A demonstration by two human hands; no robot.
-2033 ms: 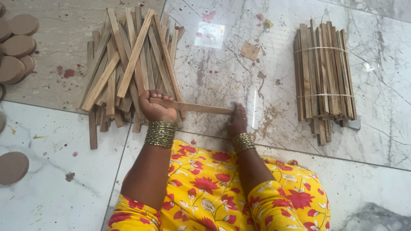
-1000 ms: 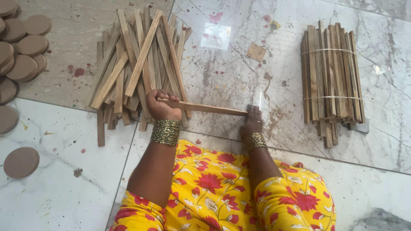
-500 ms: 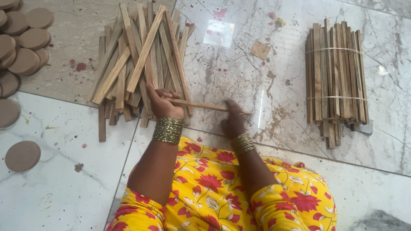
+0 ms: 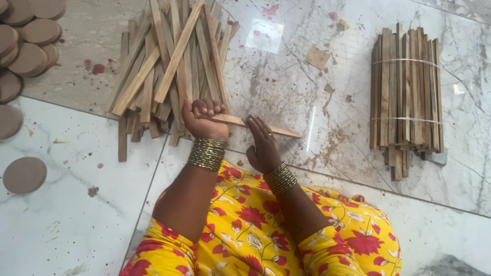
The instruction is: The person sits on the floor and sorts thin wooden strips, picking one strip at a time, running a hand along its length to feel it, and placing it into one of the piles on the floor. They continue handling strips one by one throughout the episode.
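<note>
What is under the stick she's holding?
The marble floor lies under the stick, with brown smudges near its free end. The left hand is closed round one end and the right hand rests on its middle, hiding the floor there.

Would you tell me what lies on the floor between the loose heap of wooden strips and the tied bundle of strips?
In the head view, between the loose heap and the tied bundle lies marble floor with paint specks and one small flat wooden scrap.

Left hand (image 4: 205, 120) fisted, knuckles up; right hand (image 4: 263, 143) flat, fingers extended; both wrists bangled.
</note>
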